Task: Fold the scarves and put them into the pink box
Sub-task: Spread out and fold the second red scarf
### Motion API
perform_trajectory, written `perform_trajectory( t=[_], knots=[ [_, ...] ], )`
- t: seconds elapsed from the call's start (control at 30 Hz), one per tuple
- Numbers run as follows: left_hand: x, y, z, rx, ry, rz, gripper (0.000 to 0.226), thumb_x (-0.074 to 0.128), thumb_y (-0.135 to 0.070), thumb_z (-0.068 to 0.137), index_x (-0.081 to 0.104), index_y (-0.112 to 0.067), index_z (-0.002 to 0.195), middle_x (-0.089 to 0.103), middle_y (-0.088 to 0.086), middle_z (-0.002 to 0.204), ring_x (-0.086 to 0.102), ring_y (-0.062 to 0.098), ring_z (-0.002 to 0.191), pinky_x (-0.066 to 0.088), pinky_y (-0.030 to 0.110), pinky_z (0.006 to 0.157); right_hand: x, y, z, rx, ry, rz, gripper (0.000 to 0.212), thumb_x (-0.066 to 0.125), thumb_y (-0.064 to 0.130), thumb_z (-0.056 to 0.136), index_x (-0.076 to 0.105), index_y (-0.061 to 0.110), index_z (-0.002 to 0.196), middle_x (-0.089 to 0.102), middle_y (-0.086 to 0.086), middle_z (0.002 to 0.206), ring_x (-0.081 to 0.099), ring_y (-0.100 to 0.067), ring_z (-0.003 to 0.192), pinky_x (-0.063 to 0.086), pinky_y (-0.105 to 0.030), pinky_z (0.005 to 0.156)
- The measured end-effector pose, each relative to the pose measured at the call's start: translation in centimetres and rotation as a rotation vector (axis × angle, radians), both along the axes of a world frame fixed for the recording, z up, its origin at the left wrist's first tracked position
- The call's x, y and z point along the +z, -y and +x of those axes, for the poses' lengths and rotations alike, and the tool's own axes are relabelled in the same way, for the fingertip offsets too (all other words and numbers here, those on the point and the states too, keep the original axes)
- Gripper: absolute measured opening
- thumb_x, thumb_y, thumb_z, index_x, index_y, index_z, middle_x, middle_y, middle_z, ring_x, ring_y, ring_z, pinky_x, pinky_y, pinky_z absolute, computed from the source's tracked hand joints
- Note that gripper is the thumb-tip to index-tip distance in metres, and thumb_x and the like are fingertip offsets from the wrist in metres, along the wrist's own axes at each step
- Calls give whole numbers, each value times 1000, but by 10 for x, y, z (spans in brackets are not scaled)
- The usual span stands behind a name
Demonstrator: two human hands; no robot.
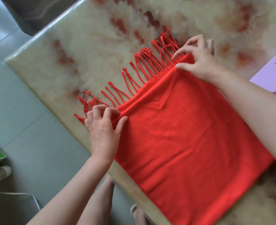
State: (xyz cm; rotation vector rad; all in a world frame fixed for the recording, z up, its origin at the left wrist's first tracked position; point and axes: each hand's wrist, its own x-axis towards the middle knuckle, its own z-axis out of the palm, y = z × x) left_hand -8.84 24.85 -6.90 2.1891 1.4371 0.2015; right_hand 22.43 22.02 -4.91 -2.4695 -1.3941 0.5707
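A red scarf (191,135) is lying flat on a glossy cream-and-rust marbled tabletop (85,62). It looks doubled into a broad rectangle. Its twisted fringe (134,78) is fanning out over the stone along the far end.

The left hand (101,129) is pinching one corner of that fringed end. Its fingers (122,120) are curled, with the thumb clamping the cloth against them. The right hand (199,62) is pinching the opposite corner, thumb and forefinger clamped on the hem and the other fingers lifted clear. A soft ridge is running along the hem between the hands, and shallow creases are crossing the panel.

The person seems to be squaring this end before the next fold. To do it well, both corners need drawing apart evenly until the hem is taut and the ridge flattens. The layers' side edges should be lining up before anything is lifted. Both corners should then be rising together, with the tassels turning inward so none are straggling out. The cloth may be sliding on the shiny stone, so a gentle, level pull is called for.

A corner of the pink box (267,75) is showing at the right edge, well apart from the scarf. Red strands are lying against it. Grey floor (20,111) is lying beyond the tabletop.
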Motion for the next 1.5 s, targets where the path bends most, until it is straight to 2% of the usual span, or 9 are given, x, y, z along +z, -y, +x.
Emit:
perform_trajectory(
  t=[0.13, 0.33, 0.6, 0.73, 0.9, 1.1, 1.23, 1.37, 1.5],
  knots=[
    [5, 3, -8, -12, 18, 12, 14, 72, -32, 78, 66, -21, 84, 52, 3, 100, 45, 25, 96, 27, 31, 84, -2, 3, -1, 81, 15, -89, 25, 76, 35, 74, 71, 26, 97, 44, -5, 125, 30, -30, 122, 13, -22, 95],
    [7, -4, -5, 61, 130, -40, 8, 62, -27, 89, 57, -21, 86, 62, -4, 83, 53, 22, 82, 34, 34, 77, -1, -5, -7, -27, 84, 73, 20, 72, 32, 76, 71, 19, 91, 50, -4, 113, 35, -31, 119, 15, -24, 94],
    [9, 0, 0, 27, 87, 75, 35, 63, -7, 78, 54, -14, 111, 52, 11, 110, 45, 29, 102, 30, 34, 87, -4, 16, -30, -148, 185, 98, 41, 62, 34, 81, 53, 25, 120, 38, -5, 135, 32, -29, 126, 21, -34, 103],
    [23, 42, 4, -279, 172, 108, 32, 58, 0, 75, 60, -17, 102, 55, 5, 104, 47, 24, 95, 34, 34, 81, 5, 74, -41, -242, 124, 173, 35, 59, 26, 82, 58, 22, 118, 47, -8, 124, 41, -30, 116, 26, -35, 102],
    [29, 146, -4, -685, 216, -117, 27, 56, -11, 76, 58, -23, 100, 57, -5, 102, 54, 17, 90, 35, 27, 75, 8, 192, -63, -282, 41, 120, 22, 64, 10, 83, 63, 16, 104, 56, -7, 103, 48, -29, 100, 28, -22, 92],
    [35, 259, -10, -801, 125, -313, 33, 59, -46, 69, 56, -28, 97, 54, -12, 102, 55, 12, 86, 33, 23, 75, 14, 301, -77, -874, 38, -42, 44, 72, 16, 79, 56, 12, 120, 46, -13, 125, 38, -33, 118, 21, -34, 103],
    [30, 303, -13, -756, -23, -312, 57, 62, -60, 54, 53, -30, 102, 51, -11, 107, 48, 13, 96, 30, 31, 87, 14, 326, -66, -1500, -283, 94, 72, 77, 32, 76, 41, 5, 132, 42, -13, 135, 42, -26, 124, 31, -29, 98],
    [22, 324, -13, -685, -123, -228, 62, 76, -49, 45, 59, -24, 99, 54, -3, 108, 46, 21, 95, 31, 38, 92, 8, 334, -51, -1515, -471, 117, 34, 81, 30, 71, 61, 6, 85, 57, -6, 84, 47, -18, 87, 43, -29, 68],
    [11, 330, -12, -604, -115, -150, 49, 78, -35, 52, 58, -23, 95, 55, -2, 106, 48, 22, 91, 31, 36, 88, 11, 330, -42, -1459, -588, 176, 17, 75, 14, 76, 61, 4, 79, 65, -7, 87, 60, -24, 86, 49, -35, 67]
  ],
)
